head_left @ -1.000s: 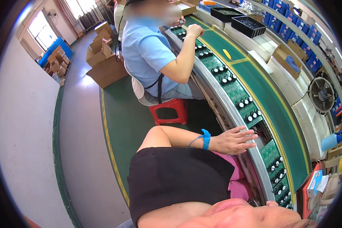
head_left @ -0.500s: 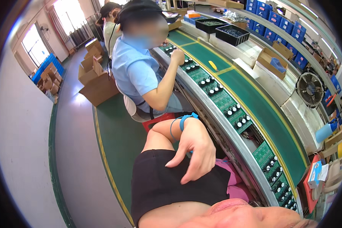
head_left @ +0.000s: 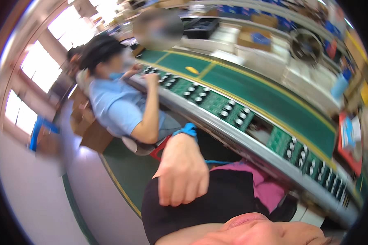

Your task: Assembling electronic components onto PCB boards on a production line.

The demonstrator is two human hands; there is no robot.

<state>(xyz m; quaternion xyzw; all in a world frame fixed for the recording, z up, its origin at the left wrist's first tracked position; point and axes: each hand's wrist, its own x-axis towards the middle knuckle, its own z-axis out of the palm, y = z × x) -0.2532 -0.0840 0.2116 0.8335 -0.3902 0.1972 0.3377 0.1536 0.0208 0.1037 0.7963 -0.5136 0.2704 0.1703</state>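
My left hand [head_left: 184,179] hangs in front of my black short-sleeved top [head_left: 229,190], its back toward the view. Its fingers are curled down and pressed together; nothing shows in them, though the palm is hidden. A blue wrist strap [head_left: 188,130] circles that wrist, and a blue cord [head_left: 218,162] shows beyond it. The hand touches no part of the line. My right hand is out of view. Beyond my hand runs a row of green circuit boards [head_left: 214,98] bearing black cylindrical parts with white tops, on a metal rail [head_left: 200,114].
A co-worker in a blue shirt [head_left: 114,102] sits at the line, hands over the boards. On the green belt [head_left: 253,90] lies a small yellow object [head_left: 192,70]. Farther back are a black bin [head_left: 200,27], a cardboard box [head_left: 253,38] and a fan [head_left: 306,45].
My left hand has turned and its fingers have curled in; earlier thumb and forefinger stood apart. The whole view has swung, shifting the co-worker left. The co-worker's hand has lowered to the boards.
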